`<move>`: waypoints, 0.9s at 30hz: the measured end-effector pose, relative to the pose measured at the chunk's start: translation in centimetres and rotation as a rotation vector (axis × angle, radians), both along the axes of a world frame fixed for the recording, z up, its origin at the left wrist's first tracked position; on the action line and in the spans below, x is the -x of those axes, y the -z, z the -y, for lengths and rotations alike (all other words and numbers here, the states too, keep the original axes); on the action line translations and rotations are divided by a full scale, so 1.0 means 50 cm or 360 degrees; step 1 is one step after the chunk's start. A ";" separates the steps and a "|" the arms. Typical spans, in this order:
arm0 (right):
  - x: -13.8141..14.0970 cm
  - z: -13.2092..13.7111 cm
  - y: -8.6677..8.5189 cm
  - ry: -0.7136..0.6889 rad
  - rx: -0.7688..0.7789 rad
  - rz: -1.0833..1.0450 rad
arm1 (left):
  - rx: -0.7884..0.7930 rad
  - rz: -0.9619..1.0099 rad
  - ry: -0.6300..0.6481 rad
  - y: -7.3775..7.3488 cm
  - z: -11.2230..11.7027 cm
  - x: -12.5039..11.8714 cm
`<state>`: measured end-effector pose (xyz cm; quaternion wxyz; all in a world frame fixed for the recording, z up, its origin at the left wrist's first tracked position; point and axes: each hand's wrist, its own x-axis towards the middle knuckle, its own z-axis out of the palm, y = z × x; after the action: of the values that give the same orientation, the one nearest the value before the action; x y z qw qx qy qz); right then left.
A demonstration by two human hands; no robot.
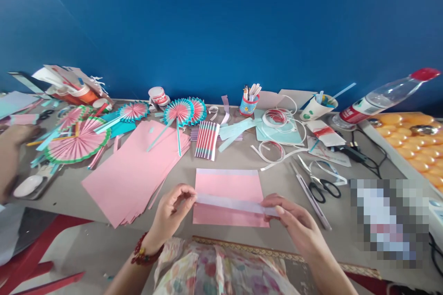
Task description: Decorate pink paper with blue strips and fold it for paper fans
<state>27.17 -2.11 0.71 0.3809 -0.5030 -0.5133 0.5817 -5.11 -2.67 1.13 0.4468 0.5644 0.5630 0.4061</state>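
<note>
A pink sheet of paper [228, 186] lies on the grey table [287, 235] right in front of me. Across it stretches a narrow white strip [235, 203], held just above the sheet. My left hand [171, 214] pinches the strip's left end between thumb and fingers; a red bead bracelet sits on that wrist. My right hand [294, 223] pinches the strip's right end, fingers closed on it. Both hands are near the table's front edge.
A stack of pink sheets [134, 175] lies left. Pleated paper fans [78, 143] and folded strips [206, 140] sit behind. Scissors [323, 186], a ruler [311, 198], tape rolls [275, 117], cups [316, 108], a tipped bottle [384, 97] right. Another person's hand [12, 147] at far left.
</note>
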 end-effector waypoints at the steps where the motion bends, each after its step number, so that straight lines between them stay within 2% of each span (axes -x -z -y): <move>1: 0.002 0.001 0.002 0.0008 -0.0011 0.0089 | -0.0011 -0.0031 0.0003 0.003 0.003 0.001; 5: 0.003 0.005 0.010 -0.0029 -0.0061 0.0417 | 0.0050 -0.0124 0.0014 0.012 0.019 0.006; 11: -0.005 0.012 0.010 -0.0237 -0.0170 0.0754 | 0.0171 -0.0189 -0.0053 0.006 0.040 0.004; 18: 0.001 0.007 -0.004 -0.0302 -0.0081 0.0797 | 0.0212 -0.0186 -0.0063 0.000 0.051 -0.003; 21: 0.000 0.009 0.002 -0.0296 -0.0032 0.0758 | 0.0263 -0.0220 -0.0057 0.000 0.054 -0.003; 27: 0.001 0.008 0.015 -0.0267 0.0023 0.0675 | 0.0195 -0.0319 0.0025 -0.002 0.048 0.001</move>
<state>27.13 -2.53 -0.03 0.2112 -0.5723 -0.6177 0.4963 -5.14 -5.08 1.22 0.4250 0.5781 0.6242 0.3090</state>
